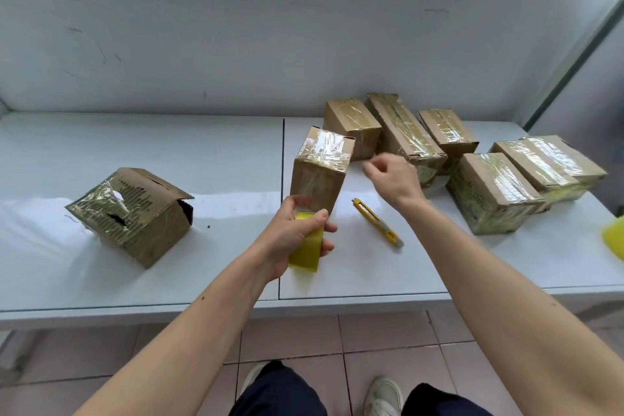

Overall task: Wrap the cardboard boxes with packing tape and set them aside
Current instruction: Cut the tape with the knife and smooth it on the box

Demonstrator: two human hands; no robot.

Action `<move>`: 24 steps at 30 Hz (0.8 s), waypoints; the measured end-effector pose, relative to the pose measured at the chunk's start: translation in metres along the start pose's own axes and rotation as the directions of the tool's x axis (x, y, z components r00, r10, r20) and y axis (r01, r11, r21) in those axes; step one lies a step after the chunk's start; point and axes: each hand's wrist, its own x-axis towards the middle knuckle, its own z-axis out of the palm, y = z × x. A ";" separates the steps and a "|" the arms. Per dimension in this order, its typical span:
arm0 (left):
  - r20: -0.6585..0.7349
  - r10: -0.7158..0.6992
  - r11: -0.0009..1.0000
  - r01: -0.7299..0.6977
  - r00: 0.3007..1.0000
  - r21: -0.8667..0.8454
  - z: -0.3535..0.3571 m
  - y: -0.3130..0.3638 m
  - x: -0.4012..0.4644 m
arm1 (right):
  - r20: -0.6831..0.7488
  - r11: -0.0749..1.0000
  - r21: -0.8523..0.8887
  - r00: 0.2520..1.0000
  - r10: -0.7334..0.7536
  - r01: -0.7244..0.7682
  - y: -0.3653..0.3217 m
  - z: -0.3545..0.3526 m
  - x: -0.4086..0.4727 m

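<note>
A tall cardboard box [320, 176] stands upright on the white table [169, 179], its top glossy with clear tape. Just in front of it my left hand [297, 236] grips a yellowish roll of packing tape [307, 250]. My right hand [393, 179] hovers to the right of the box with fingers loosely curled; nothing can be seen in it, and it is slightly blurred. A torn, dented box [135, 213] with holes in its taped top sits on the left of the table.
Several taped boxes [493, 192] crowd the right back of the table. A yellow utility knife [378, 221] lies between my hands near the front. A yellow object [614, 236] pokes in at the right edge. A wall rises behind the table.
</note>
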 end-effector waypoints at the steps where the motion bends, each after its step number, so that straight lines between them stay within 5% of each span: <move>1: -0.002 0.003 1.000 -0.003 1.000 -0.002 -0.001 0.000 0.000 | 0.051 0.992 -0.106 0.996 0.076 -0.071 0.014 0.002 -0.007; 3: -0.005 0.002 1.000 -0.002 1.000 -0.015 -0.002 0.000 0.001 | 0.118 0.956 -0.240 0.972 0.201 -0.169 0.034 0.007 -0.022; 8: -0.007 -0.007 1.000 0.007 1.000 -0.020 0.001 0.002 0.003 | 0.174 0.969 -0.127 0.957 0.234 -0.214 0.044 0.017 -0.033; 11: 0.001 -0.009 1.000 0.009 1.000 0.004 0.001 0.003 0.003 | 0.133 0.997 0.005 0.988 0.081 -0.082 0.034 0.010 -0.037; 13: -0.003 -0.012 1.000 0.013 1.000 0.014 0.001 0.004 0.003 | -0.027 0.995 0.045 0.996 -0.086 0.087 0.022 0.001 -0.047; 17: -0.010 -0.017 0.999 0.018 1.000 0.050 0.002 0.006 0.000 | -0.339 0.883 -0.213 0.815 -0.469 0.419 -0.002 -0.008 -0.076; 20: -0.020 -0.026 0.997 0.027 0.999 0.067 0.003 0.006 0.000 | -0.366 0.786 -0.327 0.696 -0.617 0.525 -0.012 -0.003 -0.089; 24: -0.022 -0.035 0.996 0.037 0.999 0.078 0.003 0.006 0.001 | -0.315 0.747 -0.438 0.692 -0.649 0.500 -0.018 0.006 -0.089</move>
